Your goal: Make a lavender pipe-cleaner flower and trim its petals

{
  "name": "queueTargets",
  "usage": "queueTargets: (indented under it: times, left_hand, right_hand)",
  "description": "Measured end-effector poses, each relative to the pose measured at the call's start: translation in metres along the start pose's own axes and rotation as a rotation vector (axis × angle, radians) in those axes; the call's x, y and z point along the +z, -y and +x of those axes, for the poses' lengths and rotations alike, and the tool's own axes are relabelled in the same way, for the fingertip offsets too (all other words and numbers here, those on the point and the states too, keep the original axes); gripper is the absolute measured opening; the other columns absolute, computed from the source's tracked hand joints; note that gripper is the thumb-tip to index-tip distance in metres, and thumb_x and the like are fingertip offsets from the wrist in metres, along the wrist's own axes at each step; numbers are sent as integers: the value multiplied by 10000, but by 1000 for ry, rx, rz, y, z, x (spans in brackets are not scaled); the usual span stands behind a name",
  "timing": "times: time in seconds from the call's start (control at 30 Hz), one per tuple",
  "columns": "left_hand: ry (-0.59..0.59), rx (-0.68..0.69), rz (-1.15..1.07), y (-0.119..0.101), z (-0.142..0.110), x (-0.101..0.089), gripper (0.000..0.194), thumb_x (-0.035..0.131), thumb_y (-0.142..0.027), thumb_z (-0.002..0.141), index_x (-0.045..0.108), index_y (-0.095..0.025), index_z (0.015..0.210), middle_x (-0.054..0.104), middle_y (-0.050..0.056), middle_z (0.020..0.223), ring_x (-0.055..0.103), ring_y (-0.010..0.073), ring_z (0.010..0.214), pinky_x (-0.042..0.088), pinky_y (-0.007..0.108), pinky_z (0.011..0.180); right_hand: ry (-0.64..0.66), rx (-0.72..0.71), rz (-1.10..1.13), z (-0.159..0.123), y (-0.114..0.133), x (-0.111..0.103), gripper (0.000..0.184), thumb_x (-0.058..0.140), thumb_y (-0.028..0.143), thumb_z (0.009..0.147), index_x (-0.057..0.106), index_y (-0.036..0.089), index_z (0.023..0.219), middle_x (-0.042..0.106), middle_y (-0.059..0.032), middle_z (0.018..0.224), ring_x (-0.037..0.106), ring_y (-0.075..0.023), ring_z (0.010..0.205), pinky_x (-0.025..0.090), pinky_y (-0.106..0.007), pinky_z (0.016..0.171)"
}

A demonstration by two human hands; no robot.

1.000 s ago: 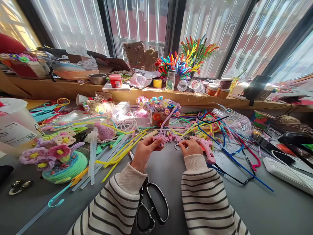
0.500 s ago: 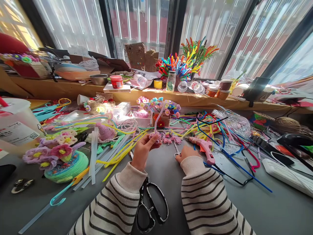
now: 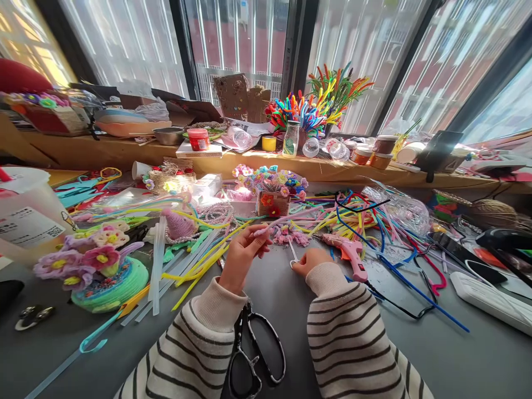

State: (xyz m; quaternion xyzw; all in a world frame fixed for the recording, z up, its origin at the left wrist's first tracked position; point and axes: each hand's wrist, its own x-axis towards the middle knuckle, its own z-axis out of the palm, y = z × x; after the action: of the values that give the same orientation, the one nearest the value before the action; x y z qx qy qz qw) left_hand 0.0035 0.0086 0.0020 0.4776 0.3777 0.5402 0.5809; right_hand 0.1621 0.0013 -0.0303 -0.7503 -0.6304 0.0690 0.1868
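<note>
My left hand (image 3: 241,256) is closed in a pinch on a pale pink pipe cleaner (image 3: 286,218) that stretches right and away over the grey table. My right hand (image 3: 310,260) is closed on a small pair of silver scissors (image 3: 293,254), blades pointing away toward the pink stem. A cluster of small pink pipe-cleaner flowers (image 3: 291,236) lies just beyond both hands. A pink glue gun (image 3: 348,253) lies right of my right hand. Large black scissors (image 3: 255,349) rest between my striped sleeves.
A tangle of coloured pipe cleaners (image 3: 361,213) covers the table's middle and right. Clear glue sticks (image 3: 158,260) and a green base with pink flowers (image 3: 103,271) lie left. A small box of flowers (image 3: 272,194) stands behind. A white power strip (image 3: 490,296) lies right. The sill holds jars and bottles.
My left hand has lowered the pink pipe cleaner from upright to nearly flat, pointing right. My right hand has picked up the small scissors and drawn them toward me.
</note>
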Motion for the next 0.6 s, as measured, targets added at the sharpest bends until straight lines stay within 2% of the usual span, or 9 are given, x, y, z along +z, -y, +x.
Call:
queueTargets:
  times: [0.1, 0.2, 0.3, 0.4, 0.5, 0.6]
  left_hand:
    - [64, -8, -9, -4, -2, 2, 348, 648, -229, 573, 556, -167, 903, 609, 18, 776, 554, 110, 720, 430, 204, 645]
    - [142, -42, -68, -6, -3, 4, 362, 622, -293, 601, 555, -151, 927, 617, 47, 815, 562, 151, 786, 428, 261, 731]
    - [89, -25, -101, -6, -2, 4, 308, 554, -369, 649, 587, -132, 843, 618, 41, 757, 574, 133, 693, 441, 265, 709]
    - [15, 22, -71, -8, -1, 4, 256, 589, -306, 630, 576, -147, 830, 604, -2, 676, 560, 102, 627, 453, 244, 666]
    - [-22, 46, -52, -12, 2, 2, 352, 620, -245, 605, 503, -179, 931, 610, -19, 656, 559, 95, 604, 456, 242, 631]
    - [-40, 26, -29, -15, 7, -1, 327, 639, -234, 581, 512, -157, 872, 615, -1, 679, 556, 94, 592, 441, 212, 569]
  right_hand:
    - [119, 42, 98, -5, 9, -3, 161, 543, 260, 574, 596, 175, 447, 536, -22, 433, 436, -108, 420, 291, -229, 424]
    - [129, 63, 229, -9, 14, -5, 159, 524, 284, 600, 594, 169, 515, 541, -1, 463, 429, -93, 437, 306, -215, 453]
    - [87, 61, 407, -10, 14, -4, 240, 535, 379, 601, 556, 158, 511, 501, 11, 448, 401, -87, 425, 289, -212, 437]
    - [85, 5, 587, -9, 12, 0, 316, 525, 455, 595, 526, 158, 487, 459, 22, 432, 372, -80, 413, 271, -206, 409]
    - [94, -49, 717, -8, 13, 5, 272, 526, 409, 605, 544, 159, 501, 441, 30, 431, 359, -74, 417, 267, -201, 408]
    - [139, -73, 861, -8, 17, 6, 196, 526, 345, 607, 565, 160, 554, 448, 33, 456, 351, -68, 425, 260, -195, 403]
